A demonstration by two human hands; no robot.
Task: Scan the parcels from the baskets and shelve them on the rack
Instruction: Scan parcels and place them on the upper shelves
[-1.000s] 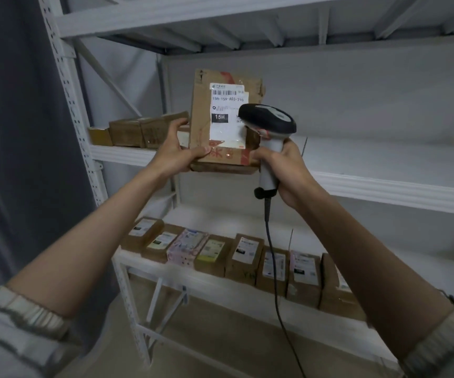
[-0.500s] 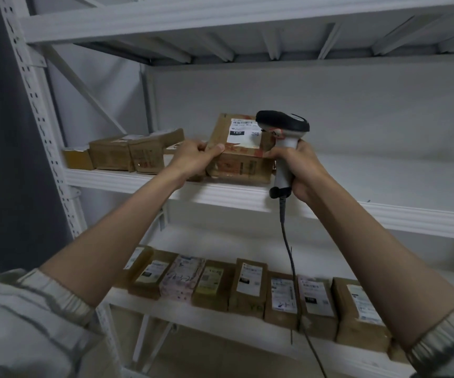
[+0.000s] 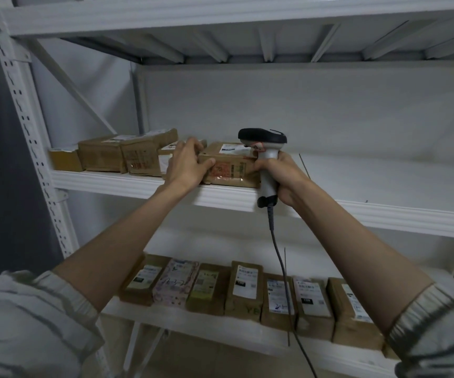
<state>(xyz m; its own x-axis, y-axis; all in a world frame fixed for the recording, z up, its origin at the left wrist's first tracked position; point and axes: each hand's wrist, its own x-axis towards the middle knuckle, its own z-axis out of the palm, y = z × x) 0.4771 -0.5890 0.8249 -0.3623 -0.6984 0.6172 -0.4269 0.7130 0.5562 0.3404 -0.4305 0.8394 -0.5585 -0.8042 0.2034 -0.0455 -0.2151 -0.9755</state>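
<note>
Our left hand (image 3: pixel 186 163) grips the left end of the parcel (image 3: pixel 230 166), thumb on its front face and fingers curled over the top edge, while our right hand (image 3: pixel 280 177) is wrapped around the handle of the scanner (image 3: pixel 264 148) and also touches the parcel's right end with its fingertips. A second ago we held this parcel upright in the air, its label facing us under the scanner head; half a second ago it was tipping down toward the shelf (image 3: pixel 127 181); now it lies flat on the middle shelf, just left of the frame's centre, label up. We judge from this that the scan is done and the shelving of this parcel is nearly finished. The parcel sits between our two hands, its front edge close to the shelf lip, and just right of the row of other boxes (image 3: pixel 116 156) in the left middle of the frame; our left hand lies between the two, so we cannot tell whether they touch. Right of it the shelf runs on bare. Below, in the lower middle of the frame, more parcels (image 3: pixel 247 290) stand in a row on the lower shelf, the scanner's cable (image 3: pixel 280 257) hanging in front of them. What remains, in our judgement, is to nudge it snug, let go, and fetch another.
</note>
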